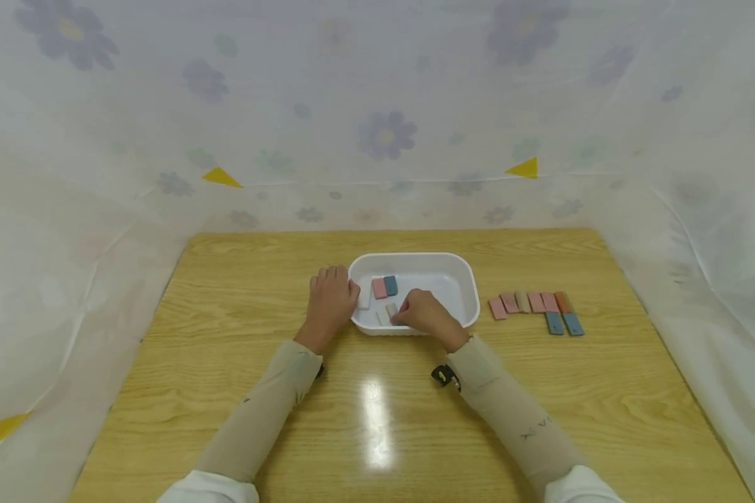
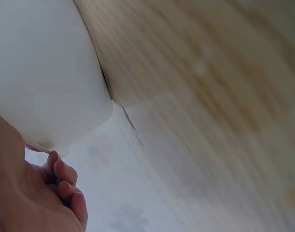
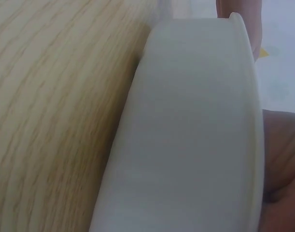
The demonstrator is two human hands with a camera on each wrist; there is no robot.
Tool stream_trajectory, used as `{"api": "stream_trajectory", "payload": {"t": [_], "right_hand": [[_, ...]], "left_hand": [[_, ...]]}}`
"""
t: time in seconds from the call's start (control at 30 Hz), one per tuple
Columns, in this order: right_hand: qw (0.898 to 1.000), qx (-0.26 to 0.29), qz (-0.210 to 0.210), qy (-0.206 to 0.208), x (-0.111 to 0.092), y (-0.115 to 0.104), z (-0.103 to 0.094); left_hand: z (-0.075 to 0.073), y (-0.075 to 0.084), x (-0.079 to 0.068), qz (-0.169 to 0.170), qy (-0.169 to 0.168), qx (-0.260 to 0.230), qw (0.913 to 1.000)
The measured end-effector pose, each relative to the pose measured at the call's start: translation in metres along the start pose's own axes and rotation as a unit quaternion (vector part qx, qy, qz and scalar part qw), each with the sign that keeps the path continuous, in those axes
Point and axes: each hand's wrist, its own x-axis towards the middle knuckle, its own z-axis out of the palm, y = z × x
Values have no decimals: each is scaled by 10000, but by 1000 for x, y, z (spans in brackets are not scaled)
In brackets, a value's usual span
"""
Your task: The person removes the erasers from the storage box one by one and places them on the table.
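A white plastic tray (image 1: 468,293) stands on the wooden table. My left hand (image 1: 332,300) grips its left rim; in the left wrist view the fingers (image 2: 65,174) curl at the rim's edge. Inside, my right hand (image 1: 429,312) pinches a pale block (image 1: 393,311), apparently an eraser, near the front wall. Its fingertips are partly hidden in the head view, and the tray's outer wall (image 3: 186,125) hides them in the right wrist view. A pink-and-blue eraser (image 1: 380,288) lies behind that block. White pieces (image 1: 364,296) lie at the tray's left end.
Right of the tray, several erasers (image 1: 536,302) lie in a row on the table (image 1: 226,419), mostly pink, with blue ends (image 1: 554,323) on the rightmost ones. Flowered white curtains (image 1: 384,202) with yellow triangles (image 1: 525,168) hang behind and at both sides.
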Motion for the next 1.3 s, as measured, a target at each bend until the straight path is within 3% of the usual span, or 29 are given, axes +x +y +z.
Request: {"api": "stream_trajectory", "payload": {"t": [0.4,0.7,1.03,1.3], "right_hand": [[9999,-14,160,62,2,-1,5],[9987,92,-21,502,3,2,4],[9845,495,-835,1458,-17,-6,-24],[9774,855,-1035,1632,-48,-24,-49]], "left_hand": [[-1,0,-1,-5,-67,3,10000],[-2,1,0,-8,-60,-8,10000],[-3,1,0,19,21,-35,10000],[-2,-1,-1,55,47,-18,10000]]}}
